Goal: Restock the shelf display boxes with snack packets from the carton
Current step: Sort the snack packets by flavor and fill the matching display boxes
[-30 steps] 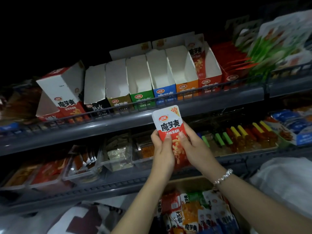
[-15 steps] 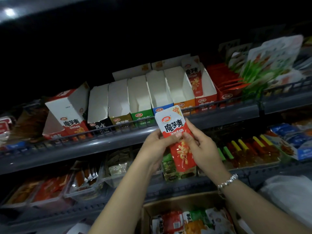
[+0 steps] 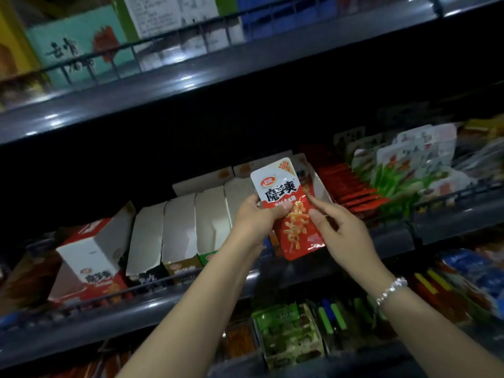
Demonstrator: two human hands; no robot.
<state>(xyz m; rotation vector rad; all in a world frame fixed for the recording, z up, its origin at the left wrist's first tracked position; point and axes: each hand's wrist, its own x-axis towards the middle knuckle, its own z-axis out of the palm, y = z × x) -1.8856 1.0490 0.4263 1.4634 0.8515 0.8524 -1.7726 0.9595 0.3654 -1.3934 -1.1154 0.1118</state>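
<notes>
Since the earlier frame the packet had risen from below the shelf rail to the level of the display boxes, and the view had tilted upward, so the carton was out of sight. The left hand gripped the packet's left edge, thumb curled across its printed face. The right hand touched its right edge with loosely extended fingers; whether it pinched could not be told.

The packet stood nearly upright, tilted slightly left, in front of the red box at the right end of the row. The step in hand appeared to be insertion. The packet would best enter bottom edge first, held vertical, with the right hand guiding its lower corner past the box's side wall.

The wire rail ran along the shelf front below the boxes. The upper shelf hung well above, leaving open room overhead. The white boxes to the left looked empty.
</notes>
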